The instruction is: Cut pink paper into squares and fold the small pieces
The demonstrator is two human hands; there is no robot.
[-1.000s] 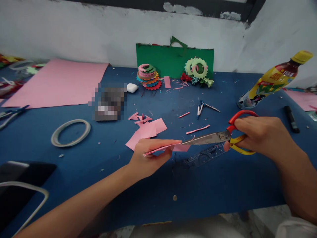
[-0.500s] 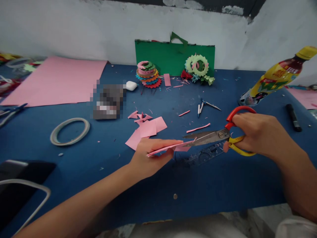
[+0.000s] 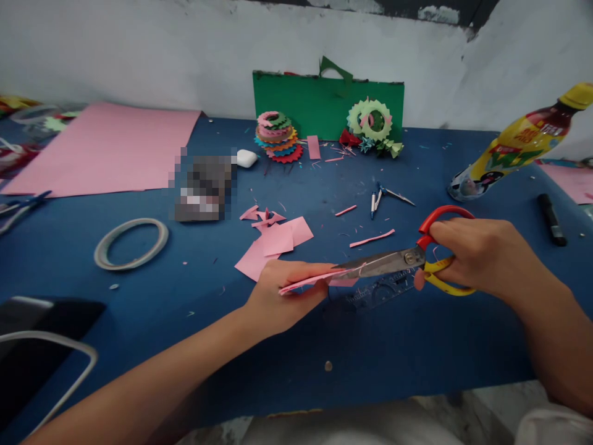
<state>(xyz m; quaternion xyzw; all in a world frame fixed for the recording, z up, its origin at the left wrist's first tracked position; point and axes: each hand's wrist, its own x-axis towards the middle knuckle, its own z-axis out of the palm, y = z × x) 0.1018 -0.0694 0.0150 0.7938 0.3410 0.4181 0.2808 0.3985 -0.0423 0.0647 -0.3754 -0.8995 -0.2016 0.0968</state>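
My left hand [image 3: 282,296] pinches a piece of pink paper [image 3: 303,283] edge-on between thumb and fingers, above the blue table. Through the red and yellow handles of a pair of scissors [image 3: 389,262] go the fingers of my right hand [image 3: 472,250]. The scissor blades lie along the paper's right end, close to my left fingertips. Behind my left hand are several pink paper squares [image 3: 278,239] and small folded pink pieces [image 3: 264,217]. A clear ruler [image 3: 384,290] lies under the scissors, partly hidden by them.
A tape roll [image 3: 132,244] and a large pink sheet [image 3: 106,151] lie on the left. At the back, paper rings [image 3: 278,145] stand by a green board [image 3: 315,102]. A compass [image 3: 380,196], a leaning bottle [image 3: 514,145] and a black marker [image 3: 551,219] are on the right.
The scissors have moved slightly left and their blades have come closer together on the paper. My left hand has barely moved, still pinching the paper.
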